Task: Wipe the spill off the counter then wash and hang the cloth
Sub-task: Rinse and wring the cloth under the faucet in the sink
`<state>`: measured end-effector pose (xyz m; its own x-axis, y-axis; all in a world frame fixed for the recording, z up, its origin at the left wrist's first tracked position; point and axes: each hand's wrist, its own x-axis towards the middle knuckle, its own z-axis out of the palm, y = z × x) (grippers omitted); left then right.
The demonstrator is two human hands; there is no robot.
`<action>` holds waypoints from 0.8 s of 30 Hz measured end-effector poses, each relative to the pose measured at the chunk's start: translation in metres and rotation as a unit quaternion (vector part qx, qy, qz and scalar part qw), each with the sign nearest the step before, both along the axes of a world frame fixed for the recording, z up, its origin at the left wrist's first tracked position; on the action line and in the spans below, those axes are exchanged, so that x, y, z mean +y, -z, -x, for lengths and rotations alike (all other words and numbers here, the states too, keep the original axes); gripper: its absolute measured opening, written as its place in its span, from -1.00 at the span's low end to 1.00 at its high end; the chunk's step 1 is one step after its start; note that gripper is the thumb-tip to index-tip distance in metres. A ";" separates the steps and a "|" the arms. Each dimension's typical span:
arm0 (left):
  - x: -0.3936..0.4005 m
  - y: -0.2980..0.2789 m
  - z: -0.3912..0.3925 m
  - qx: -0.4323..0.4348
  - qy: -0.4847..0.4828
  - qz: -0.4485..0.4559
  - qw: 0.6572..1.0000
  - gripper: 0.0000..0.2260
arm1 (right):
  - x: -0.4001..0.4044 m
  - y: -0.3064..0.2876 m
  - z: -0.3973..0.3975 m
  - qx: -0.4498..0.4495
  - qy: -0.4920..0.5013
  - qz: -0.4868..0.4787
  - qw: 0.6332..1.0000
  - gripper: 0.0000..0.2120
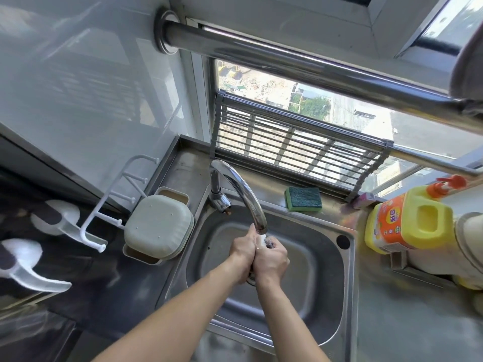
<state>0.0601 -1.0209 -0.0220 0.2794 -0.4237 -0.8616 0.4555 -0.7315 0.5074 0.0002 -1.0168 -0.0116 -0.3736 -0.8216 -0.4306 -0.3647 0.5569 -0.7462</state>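
Note:
Both my hands are together over the steel sink, right under the spout of the curved chrome faucet. My left hand and my right hand are curled round a small wadded cloth. Only a dark, wet bit of the cloth shows above my right fingers; the rest is hidden inside my fists. Water seems to run from the spout onto it. A thick steel rail crosses overhead.
A green scouring sponge lies on the sink's back ledge. A pale soap box and a white hook rack stand left of the sink. A yellow detergent jug sits at right. A folding wire rack leans on the window.

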 end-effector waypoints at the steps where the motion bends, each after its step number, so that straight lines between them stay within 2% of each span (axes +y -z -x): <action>1: 0.000 0.001 0.001 0.008 -0.001 0.003 1.000 -0.66 | -0.001 -0.002 0.000 0.002 -0.006 0.009 1.000 -0.61; 6: 0.001 -0.001 0.003 0.035 0.003 0.019 0.999 -0.73 | -0.003 -0.006 0.005 0.018 -0.036 0.024 0.999 -0.61; 11: 0.006 -0.006 0.000 0.030 0.054 0.058 0.996 -0.64 | -0.009 -0.004 0.010 0.003 -0.001 -0.054 0.999 -0.63; 14: 0.007 -0.008 -0.008 0.003 0.104 0.085 0.991 -0.80 | -0.014 0.003 0.017 -0.127 0.129 -0.113 0.977 -0.67; 16: 0.011 -0.003 -0.017 -0.016 0.143 0.079 0.986 -0.75 | -0.015 0.005 0.023 -0.240 0.195 -0.128 0.942 -0.77; 19: 0.019 0.003 -0.026 0.004 0.157 0.053 0.986 -0.74 | -0.018 -0.002 0.032 -0.362 0.230 -0.091 0.899 -0.90; 21: 0.018 0.002 -0.029 -0.001 0.127 0.032 0.991 -0.73 | -0.019 -0.006 0.036 -0.404 0.208 -0.074 0.888 -0.88; 22: 0.015 0.000 -0.028 0.007 0.098 0.025 0.995 -0.77 | -0.018 -0.006 0.036 -0.402 0.173 -0.070 0.897 -0.84; 24: 0.011 -0.010 -0.022 0.042 0.051 0.021 0.998 -0.82 | -0.013 -0.002 0.032 -0.340 0.067 -0.084 0.934 -0.73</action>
